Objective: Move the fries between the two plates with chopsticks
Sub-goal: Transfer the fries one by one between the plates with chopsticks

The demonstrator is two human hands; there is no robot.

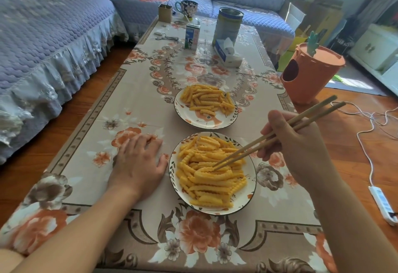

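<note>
Your right hand (295,143) is curling its fingers around a pair of long pale wooden chopsticks (277,132), gripping them about midway along their length. The tips are pointing down and to the left, nearly closed together, and are touching the top of the heap of crinkle-cut yellow fries (209,171) on the near white plate with a dark leaf-patterned rim (172,171). Whether a fry is already pinched between the tips is too fine to tell.

Your left hand (140,163) is lying palm down and flat, fingers relaxed and holding nothing, on the floral beige and orange cloth covering the counter (112,91), just beside the near plate's left rim.

Beyond it, the far white plate with an orange pattern (204,122) is holding a smaller, looser layer of fries (206,98), sitting close behind the near plate but not touching it.

The main risk, as I judge it, is slipping: the fries are ridged, tangled and overlapping, so a lifted piece may drag neighbours over the rim onto the cloth, or swing and drop in the gap between plates if pinched near one end. The mid-length grip may also be weakening the squeeze at the tips.

Farther back a small milk carton (192,35), a tall tin can (228,25) and a tissue pack (227,54) are standing well clear.
</note>
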